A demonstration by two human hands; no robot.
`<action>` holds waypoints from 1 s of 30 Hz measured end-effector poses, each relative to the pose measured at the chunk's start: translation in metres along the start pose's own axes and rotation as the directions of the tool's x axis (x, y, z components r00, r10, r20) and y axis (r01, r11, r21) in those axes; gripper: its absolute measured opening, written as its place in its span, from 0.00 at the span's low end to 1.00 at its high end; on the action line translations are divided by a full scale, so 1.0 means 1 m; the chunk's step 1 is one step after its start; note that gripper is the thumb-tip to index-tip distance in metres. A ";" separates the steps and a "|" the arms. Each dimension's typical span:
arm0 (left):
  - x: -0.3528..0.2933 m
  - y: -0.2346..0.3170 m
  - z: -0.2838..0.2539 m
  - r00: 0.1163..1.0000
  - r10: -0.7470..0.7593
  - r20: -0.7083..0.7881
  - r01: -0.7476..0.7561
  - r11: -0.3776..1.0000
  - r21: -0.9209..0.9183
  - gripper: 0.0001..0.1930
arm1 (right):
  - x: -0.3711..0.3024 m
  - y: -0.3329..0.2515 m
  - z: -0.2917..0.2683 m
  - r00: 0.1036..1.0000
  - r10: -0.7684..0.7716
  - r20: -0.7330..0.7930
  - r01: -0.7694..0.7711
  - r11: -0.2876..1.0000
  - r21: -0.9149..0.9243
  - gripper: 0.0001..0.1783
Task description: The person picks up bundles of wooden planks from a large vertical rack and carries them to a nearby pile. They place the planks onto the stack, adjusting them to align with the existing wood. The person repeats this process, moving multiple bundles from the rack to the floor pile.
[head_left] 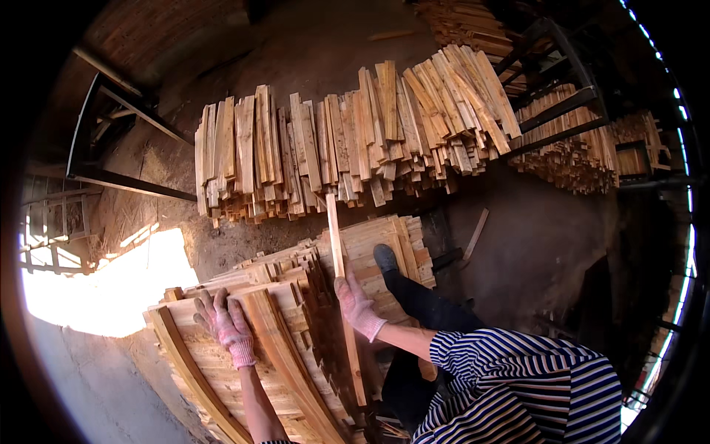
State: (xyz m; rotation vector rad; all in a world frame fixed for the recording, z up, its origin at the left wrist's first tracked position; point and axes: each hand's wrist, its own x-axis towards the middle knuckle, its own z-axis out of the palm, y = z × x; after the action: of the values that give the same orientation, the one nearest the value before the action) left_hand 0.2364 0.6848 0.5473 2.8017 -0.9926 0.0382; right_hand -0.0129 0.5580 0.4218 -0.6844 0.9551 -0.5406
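My left hand (224,323), in a pink-and-grey work glove, lies with fingers spread on top of a stack of wooden slats (222,374). On either side of it, a thicker wooden strip (185,362) and a wider wooden strip (285,344) run lengthwise over the stack. My right hand (358,307), gloved alike, is closed around the middle of a long, narrow wooden slat (336,240). That slat points away from me; its far end reaches the near edge of a long pile of slats (318,140).
My dark shoe (384,257) rests on a lower layer of slats (362,237). Dark metal frames (137,185) (558,126) stand at both ends of the far pile. More stacked wood (569,140) is at the far right. A loose stick (477,233) lies on the floor.
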 end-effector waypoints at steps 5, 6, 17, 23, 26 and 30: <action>0.008 0.001 -0.011 0.998 -0.005 0.063 0.004 1.000 0.025 0.20 | 0.002 0.012 0.066 0.991 0.133 0.007 -0.095 0.737 -0.669 0.34; 0.005 0.002 -0.010 0.997 -0.008 0.083 0.006 1.000 0.027 0.20 | 0.006 -0.016 0.055 0.974 0.213 0.072 -0.138 0.819 -0.556 0.35; 0.003 -0.011 0.007 0.988 -0.009 0.153 -0.009 0.993 0.115 0.21 | 0.166 -0.216 -0.105 0.930 0.365 0.050 -0.368 0.924 0.104 0.21; 0.106 0.035 -0.034 0.895 0.353 0.272 -0.376 0.926 0.035 0.14 | 0.166 -0.261 -0.223 0.887 0.020 -0.461 -0.319 0.748 -0.582 0.30; 0.163 0.090 -0.026 0.916 0.150 0.373 -0.138 0.989 -0.059 0.17 | 0.174 -0.315 -0.290 0.826 0.154 -0.543 -0.504 0.634 -0.587 0.39; 0.217 0.116 0.073 0.866 0.302 0.399 -0.272 0.953 -0.130 0.18 | 0.157 -0.348 -0.348 0.746 -0.079 -0.661 -0.613 0.307 -0.728 0.43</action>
State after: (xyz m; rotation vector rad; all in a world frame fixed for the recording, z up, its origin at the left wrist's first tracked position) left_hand 0.3299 0.4487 0.5103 2.6227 -1.4664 -0.5680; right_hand -0.2818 0.1179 0.4510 -1.3858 2.0363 0.2767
